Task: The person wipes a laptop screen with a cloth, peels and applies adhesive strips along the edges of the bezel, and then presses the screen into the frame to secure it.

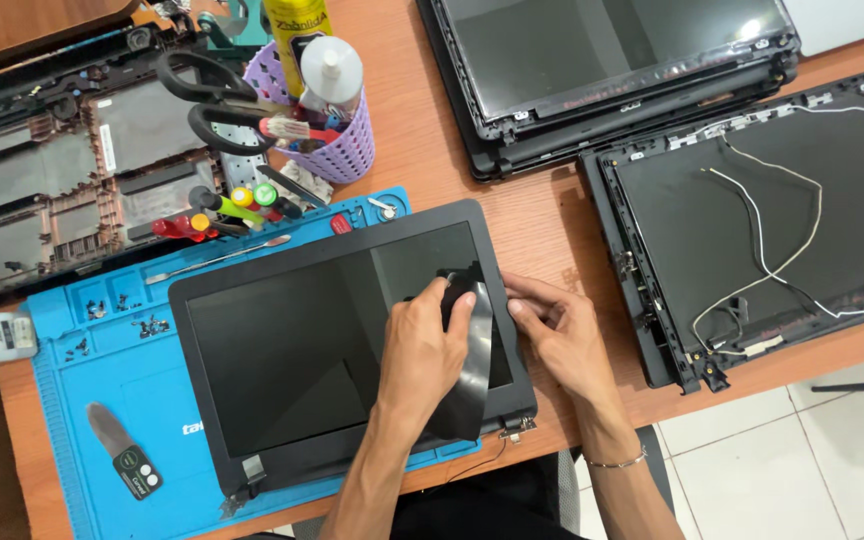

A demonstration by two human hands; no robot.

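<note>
Laptop screen assembly (292, 350), face up on our blue mat (72, 400), near centre. Our left hand (422, 350) grips a dark flexible strip (472, 385) lifted off the right bezel edge; our right hand (562, 335) presses open fingers on that edge. Strip partly peeled, near end not yet free; remaining bezel seated.

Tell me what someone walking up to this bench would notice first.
Probably the laptop screen panel lying on the blue work mat, with the left hand peeling a dark film strip off it and the right hand steadying its right edge. Next, the opened lid shell with loose white cables at right, and the purple tool basket at top.
</note>
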